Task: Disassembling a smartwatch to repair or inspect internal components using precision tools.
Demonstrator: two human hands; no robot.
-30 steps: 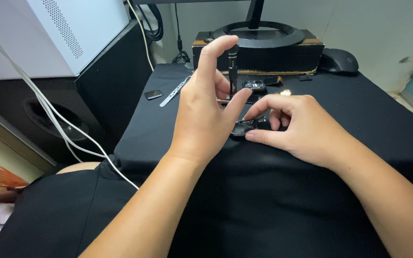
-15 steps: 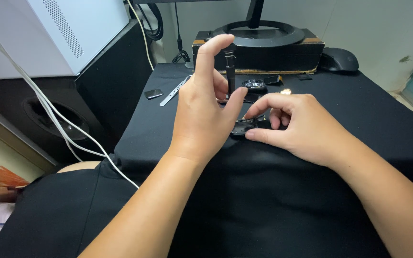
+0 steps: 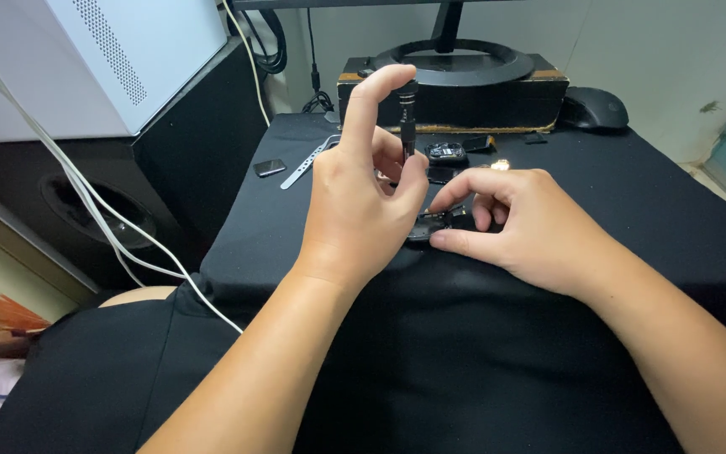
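My left hand (image 3: 361, 197) holds a thin dark screwdriver (image 3: 407, 118) upright, index fingertip resting on its top cap, thumb and other fingers around the shaft. The tip goes down to a small black device (image 3: 430, 225) lying on the black cloth; the contact point is hidden behind my fingers. My right hand (image 3: 524, 225) pins that device to the cloth with thumb and fingertips. Just beyond lie another small black part (image 3: 446, 152) and a tiny shiny piece (image 3: 500, 165).
A black cloth (image 3: 632, 202) covers the table. At the back stand a monitor base (image 3: 455, 60) on a dark box and a black mouse (image 3: 596, 108). A grey strap (image 3: 303, 168) and a small dark chip (image 3: 269, 167) lie left. A white computer case (image 3: 102, 59), speaker and cables sit left.
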